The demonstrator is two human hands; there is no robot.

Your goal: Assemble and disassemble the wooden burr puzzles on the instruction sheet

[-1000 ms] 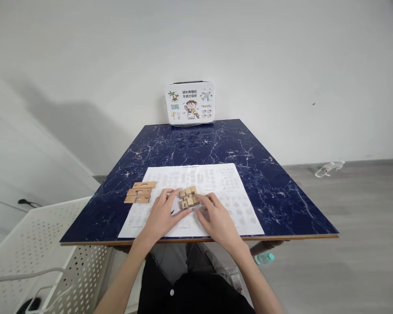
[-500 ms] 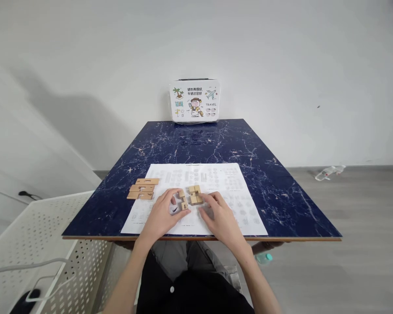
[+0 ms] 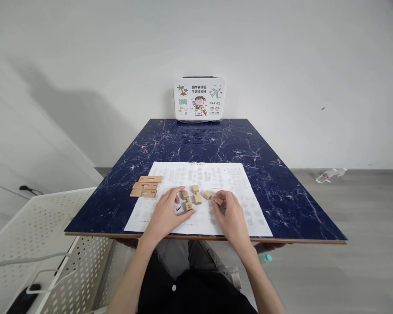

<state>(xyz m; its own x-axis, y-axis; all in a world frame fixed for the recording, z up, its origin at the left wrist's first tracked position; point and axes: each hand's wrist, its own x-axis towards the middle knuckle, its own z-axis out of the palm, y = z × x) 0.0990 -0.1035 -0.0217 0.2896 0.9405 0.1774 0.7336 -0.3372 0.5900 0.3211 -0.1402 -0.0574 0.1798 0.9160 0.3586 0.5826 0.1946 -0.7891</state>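
Observation:
My left hand [image 3: 166, 211] pinches a notched wooden puzzle piece [image 3: 187, 206] end to end between thumb and fingers; a dark "3"-like mark shows on its near end. Just right of it, a second light notched piece [image 3: 197, 199] lies on the printed sheet [image 3: 196, 222], touched by neither hand. My right hand [image 3: 228, 213] closes on a third wooden piece [image 3: 208, 194], which slants down to the right, its right end partly covered by the fingers. Beside the left hand lie flat notched wooden pieces [image 3: 150, 179] with dark marks, at the sheet's left edge.
The sheet, printed with faint diagrams, lies on a blue marbled table [image 3: 196, 144]. A white cartoon-printed case [image 3: 199, 99] stands at its far edge against the wall. A white perforated basket [image 3: 75, 253] is at the left. On the floor lies a clear plastic item [image 3: 330, 175].
My right hand has moved right with one wooden piece, parting it from the light piece it was lying against. My left hand keeps its hold. The view has shifted slightly.

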